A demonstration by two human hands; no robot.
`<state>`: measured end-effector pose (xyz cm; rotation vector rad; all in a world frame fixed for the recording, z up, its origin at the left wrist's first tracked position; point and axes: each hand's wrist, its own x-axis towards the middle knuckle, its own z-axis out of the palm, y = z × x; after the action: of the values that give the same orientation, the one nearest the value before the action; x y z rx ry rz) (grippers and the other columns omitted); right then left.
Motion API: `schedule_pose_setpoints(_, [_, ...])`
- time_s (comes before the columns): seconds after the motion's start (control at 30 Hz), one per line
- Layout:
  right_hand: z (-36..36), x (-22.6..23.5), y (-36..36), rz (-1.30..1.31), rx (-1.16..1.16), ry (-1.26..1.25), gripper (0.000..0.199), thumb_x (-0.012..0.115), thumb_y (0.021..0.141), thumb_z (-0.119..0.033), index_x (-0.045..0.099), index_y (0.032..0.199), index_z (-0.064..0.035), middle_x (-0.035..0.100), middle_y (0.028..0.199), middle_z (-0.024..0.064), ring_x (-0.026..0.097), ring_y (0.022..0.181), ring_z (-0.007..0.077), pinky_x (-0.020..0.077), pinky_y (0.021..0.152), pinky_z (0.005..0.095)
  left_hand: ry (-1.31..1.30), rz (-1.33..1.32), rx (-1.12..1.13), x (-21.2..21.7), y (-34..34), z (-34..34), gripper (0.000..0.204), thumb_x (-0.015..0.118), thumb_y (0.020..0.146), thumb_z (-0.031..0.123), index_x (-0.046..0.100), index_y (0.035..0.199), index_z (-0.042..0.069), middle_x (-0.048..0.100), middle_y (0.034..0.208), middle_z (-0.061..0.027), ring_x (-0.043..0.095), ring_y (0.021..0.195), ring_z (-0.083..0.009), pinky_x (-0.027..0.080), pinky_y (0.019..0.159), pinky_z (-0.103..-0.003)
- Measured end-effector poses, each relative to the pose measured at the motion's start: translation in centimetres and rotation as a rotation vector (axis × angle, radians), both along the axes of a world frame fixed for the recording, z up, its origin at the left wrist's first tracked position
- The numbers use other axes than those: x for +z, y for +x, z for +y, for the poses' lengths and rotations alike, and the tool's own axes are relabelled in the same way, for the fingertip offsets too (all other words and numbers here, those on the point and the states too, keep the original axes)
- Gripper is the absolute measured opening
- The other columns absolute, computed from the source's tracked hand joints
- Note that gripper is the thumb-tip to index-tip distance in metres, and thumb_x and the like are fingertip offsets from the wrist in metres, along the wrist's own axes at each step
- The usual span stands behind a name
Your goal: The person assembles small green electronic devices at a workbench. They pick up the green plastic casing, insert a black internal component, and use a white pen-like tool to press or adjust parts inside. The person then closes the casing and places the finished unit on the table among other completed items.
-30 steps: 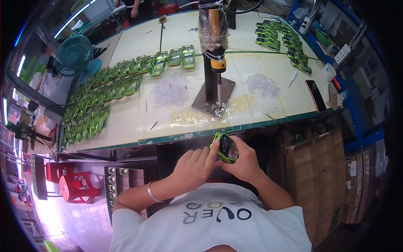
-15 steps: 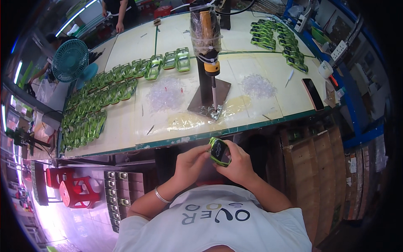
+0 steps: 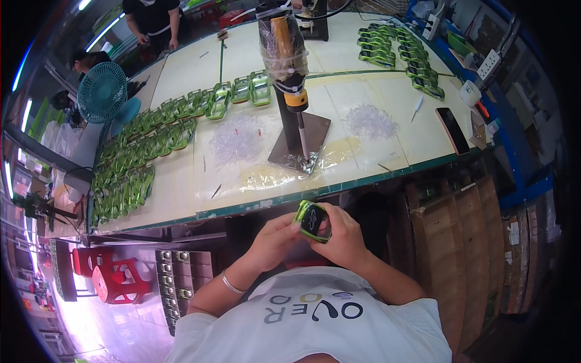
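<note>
Just in front of the table's near edge I hold a bright green plastic casing [image 3: 312,219] with a dark panel and pale markings on it. My right hand [image 3: 344,235] is closed around its right side. My left hand [image 3: 275,241] is closed too, its thumb and fingertips at the casing's left edge. Beyond my hands, an upright press-like tool [image 3: 296,100] with a yellow collar and thin shaft points down at a dark metal base plate [image 3: 324,128]. Piles of small clear plastic pieces [image 3: 237,139] lie on either side of it.
Rows of similar green casings [image 3: 175,134] cover the table's left; more casings [image 3: 417,63] stand at the far right. A phone [image 3: 452,131] and a white pen [image 3: 417,109] lie nearby. A teal fan [image 3: 103,92], red stool [image 3: 121,282] and compartment tray [image 3: 198,270] are leftward. People stand behind.
The casing has tilted and shifted slightly left in my hands, its dark panel now more toward me. The view has shifted a little, and more of the person at the far left shows.
</note>
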<state>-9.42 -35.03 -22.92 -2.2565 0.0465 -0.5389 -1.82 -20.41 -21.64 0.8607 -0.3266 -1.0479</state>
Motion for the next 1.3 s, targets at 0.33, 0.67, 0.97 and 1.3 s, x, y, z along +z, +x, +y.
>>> schedule_pose_setpoints(0.33, [0.8, -1.4, -1.4, 0.156, 0.05, -0.094, 0.055, 0.067, 0.057, -0.016, 0.043, 0.104, -0.0016, 0.053, 0.085, 0.0125, 0.055, 0.079, 0.0284, 0.0446, 0.066, 0.0366, 0.036, 0.021, -0.027, -2.4, -0.9, 1.5, 0.038, 0.047, 0.087, 0.021, 0.042, 0.114, -0.005, 0.053, 0.107, -0.0129, 0.051, 0.101, -0.0197, 0.037, 0.091, -0.036])
schedule_pose_setpoints(0.67, [0.8, -2.3, -2.1, 0.229, 0.057, -0.168, 0.053, 0.066, 0.057, -0.016, 0.043, 0.103, -0.0024, 0.053, 0.08, 0.0117, 0.055, 0.075, 0.0276, 0.0451, 0.063, 0.0359, 0.038, 0.086, -0.031, -3.6, -1.6, 1.4, 0.037, 0.046, 0.086, 0.021, 0.044, 0.114, -0.003, 0.054, 0.106, -0.0126, 0.051, 0.101, -0.0202, 0.036, 0.092, -0.037])
schedule_pose_setpoints(0.97, [0.4, -1.6, -1.3, 0.163, 0.047, -0.111, 0.052, 0.067, 0.056, -0.015, 0.046, 0.102, -0.0029, 0.055, 0.086, 0.012, 0.056, 0.077, 0.029, 0.0458, 0.066, 0.0368, 0.001, 0.157, -0.015, -2.5, -1.0, 1.0, 0.034, 0.046, 0.087, 0.018, 0.044, 0.113, -0.003, 0.053, 0.107, -0.0111, 0.051, 0.1, -0.0181, 0.037, 0.091, -0.033])
schedule_pose_setpoints(1.3, [1.7, -3.1, -2.2, 0.147, 0.046, -0.122, 0.051, 0.071, 0.054, -0.016, 0.048, 0.099, -0.0048, 0.054, 0.079, 0.0115, 0.056, 0.072, 0.0295, 0.0462, 0.061, 0.0369, 0.041, 0.184, -0.048, -4.6, -1.4, 2.3, 0.038, 0.053, 0.083, 0.017, 0.044, 0.114, -0.004, 0.054, 0.105, -0.0104, 0.052, 0.098, -0.0179, 0.039, 0.09, -0.034])
